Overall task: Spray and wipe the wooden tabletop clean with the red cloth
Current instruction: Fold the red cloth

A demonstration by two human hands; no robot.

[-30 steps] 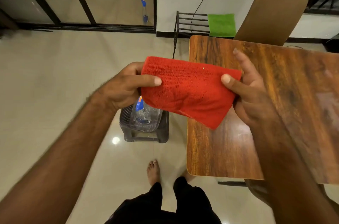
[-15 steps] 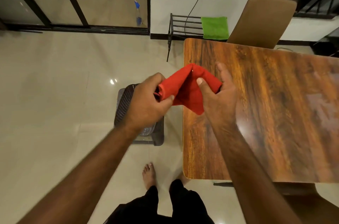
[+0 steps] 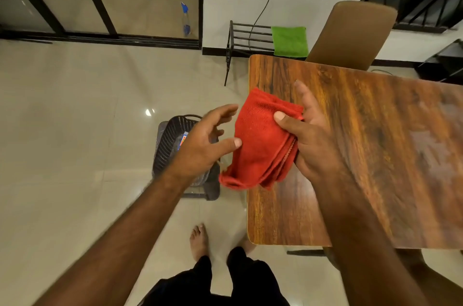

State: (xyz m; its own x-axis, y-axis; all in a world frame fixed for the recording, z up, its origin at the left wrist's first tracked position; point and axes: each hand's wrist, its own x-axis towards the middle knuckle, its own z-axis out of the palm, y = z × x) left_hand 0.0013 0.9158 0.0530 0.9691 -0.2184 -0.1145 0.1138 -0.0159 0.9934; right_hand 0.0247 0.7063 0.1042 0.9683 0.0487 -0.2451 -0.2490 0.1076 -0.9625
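Observation:
The red cloth [image 3: 260,145] is folded into a thick pad and hangs over the left edge of the wooden tabletop [image 3: 375,155]. My right hand [image 3: 310,137] grips it, thumb on top and fingers behind. Just left of the cloth, my left hand [image 3: 208,140] is open with its fingers spread, and its thumb tip is at the cloth's edge. Below the left hand a dark plastic basket [image 3: 170,145] stands on the floor and holds a clear spray bottle with a blue and orange label [image 3: 183,141], mostly hidden by my hand.
A brown chair [image 3: 350,32] stands at the table's far side. A green cloth [image 3: 289,40] hangs on a black rack [image 3: 240,37] by the wall. A second spray bottle [image 3: 185,20] stands by the glass door. My bare feet [image 3: 199,240] are on the tiled floor near the table corner.
The cloth went from spread between both hands to folded up. My left hand has let go and opened, and the right hand alone now holds the folded cloth.

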